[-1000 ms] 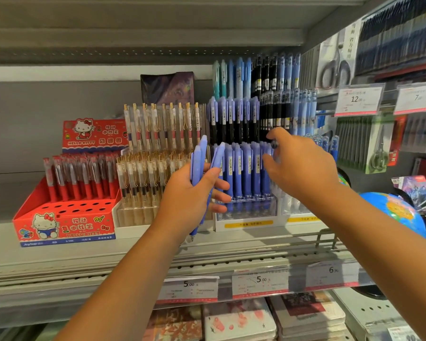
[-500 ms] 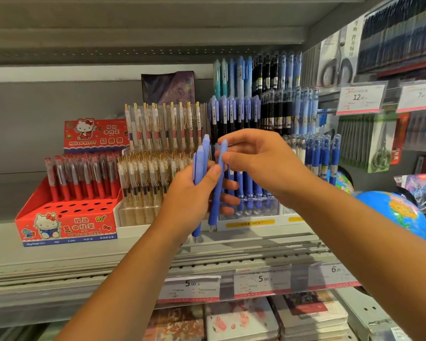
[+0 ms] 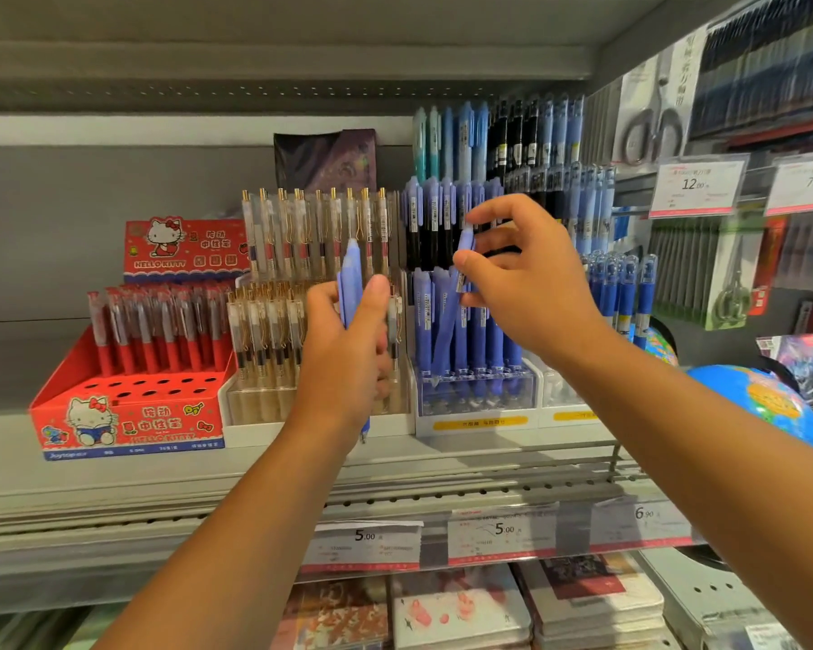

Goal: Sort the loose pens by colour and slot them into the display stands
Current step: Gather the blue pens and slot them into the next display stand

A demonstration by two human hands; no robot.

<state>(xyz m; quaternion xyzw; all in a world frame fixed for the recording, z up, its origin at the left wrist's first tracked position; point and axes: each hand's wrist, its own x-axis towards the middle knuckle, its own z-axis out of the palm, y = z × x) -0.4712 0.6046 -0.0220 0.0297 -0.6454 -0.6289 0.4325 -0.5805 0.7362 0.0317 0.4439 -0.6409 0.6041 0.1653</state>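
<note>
1. Shelf (image 3: 113, 480) of grey metal in a stationery shop fills my view, with both of my bare arms reaching up from the bottom of the frame.
2. Centre of frame: my left hand (image 3: 348, 349) is wrapped round a small bundle of periwinkle-blue plastic pens (image 3: 350, 283), thumb pressed across their front. They stand upright, tops above the fist, one tip poking out below. I cannot count them.
3. Right of centre: my right hand (image 3: 531, 283) pinches a single periwinkle-blue plastic pen (image 3: 447, 330) near its top between thumb and forefinger, the other fingers loosely spread.
4. That pen leans with its top to the right. Its lower end is down at the clear acrylic display stand (image 3: 475, 396), among a row of upright pens of the same blue. Whether it sits in a hole I cannot tell.
5. Left of frame: a red cardboard Hello Kitty stand (image 3: 127, 415) holds red-barrelled pens (image 3: 156, 330) in its back rows.
6. Between that and the clear stand, transparent pens with gold clips (image 3: 273, 330) stand in tiers.
7. Lower right: a blue globe (image 3: 761, 401). White price labels (image 3: 503, 532) run along the shelf edge.
</note>
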